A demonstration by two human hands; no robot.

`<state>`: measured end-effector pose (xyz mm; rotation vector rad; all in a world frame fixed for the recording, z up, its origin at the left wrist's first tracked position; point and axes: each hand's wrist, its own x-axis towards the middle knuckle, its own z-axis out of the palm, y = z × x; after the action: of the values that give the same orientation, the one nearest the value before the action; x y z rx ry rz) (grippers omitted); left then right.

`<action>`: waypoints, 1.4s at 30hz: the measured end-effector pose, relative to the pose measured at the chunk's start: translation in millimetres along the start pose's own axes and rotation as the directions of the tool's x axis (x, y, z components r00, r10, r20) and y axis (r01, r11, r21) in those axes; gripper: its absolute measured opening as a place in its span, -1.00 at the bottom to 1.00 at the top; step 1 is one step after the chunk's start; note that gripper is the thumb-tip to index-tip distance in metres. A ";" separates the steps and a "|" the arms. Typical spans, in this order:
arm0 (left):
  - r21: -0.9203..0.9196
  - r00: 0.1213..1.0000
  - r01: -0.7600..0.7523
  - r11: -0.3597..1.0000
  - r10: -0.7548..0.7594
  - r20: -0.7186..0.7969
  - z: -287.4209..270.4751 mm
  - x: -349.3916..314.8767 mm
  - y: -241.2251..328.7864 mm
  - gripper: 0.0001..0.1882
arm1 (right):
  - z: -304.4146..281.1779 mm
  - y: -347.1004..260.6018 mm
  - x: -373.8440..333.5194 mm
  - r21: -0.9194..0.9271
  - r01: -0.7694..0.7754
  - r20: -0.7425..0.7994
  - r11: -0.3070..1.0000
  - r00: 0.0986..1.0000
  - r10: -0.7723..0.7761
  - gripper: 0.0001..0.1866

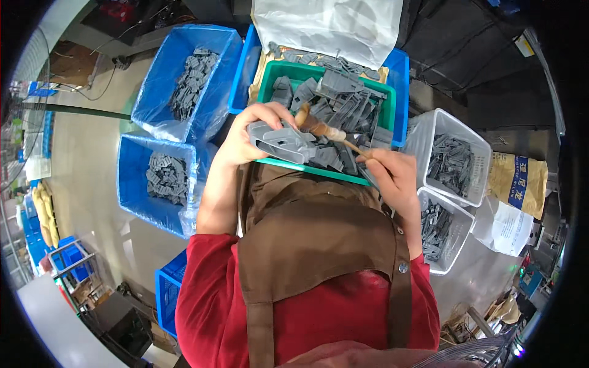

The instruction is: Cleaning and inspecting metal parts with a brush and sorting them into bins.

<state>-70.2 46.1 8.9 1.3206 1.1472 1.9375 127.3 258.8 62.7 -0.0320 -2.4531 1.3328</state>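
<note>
Workpiece: one light-grey, hollow, moulded plastic part [277,142], located over the near left corner of the green rectangular plastic tray [389,110]. My left hand [257,130] grasps it, fingers curled over its far side. My right hand [394,175] pinches the thin end of a brown, stick-like tool with a thicker head [322,127]; the head points left, towards the part. Whether head and part touch, I cannot tell.

Recommended practice, in my judgement: support the part firmly near the side facing the tool, so that it cannot twist; guide the tool with small, controlled wrist movements; position my left fingertips clear of the head's path. Work above the loose pile of grey plastic pieces [353,101] in the tray; a slipped part would then probably land there rather than against my brown fabric apron [319,245]
</note>
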 end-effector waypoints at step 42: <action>-0.081 0.867 0.002 0.997 -0.043 -0.497 -5.9 -36.1 -11.7 -0.60 | 4.2 42.8 -5.9 0.150 -0.261 -0.049 0.954 0.961 0.271 -0.80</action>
<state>-62.1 21.4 -19.3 0.7702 1.2914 2.3588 125.4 278.2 23.8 -0.3809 -2.3520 1.5863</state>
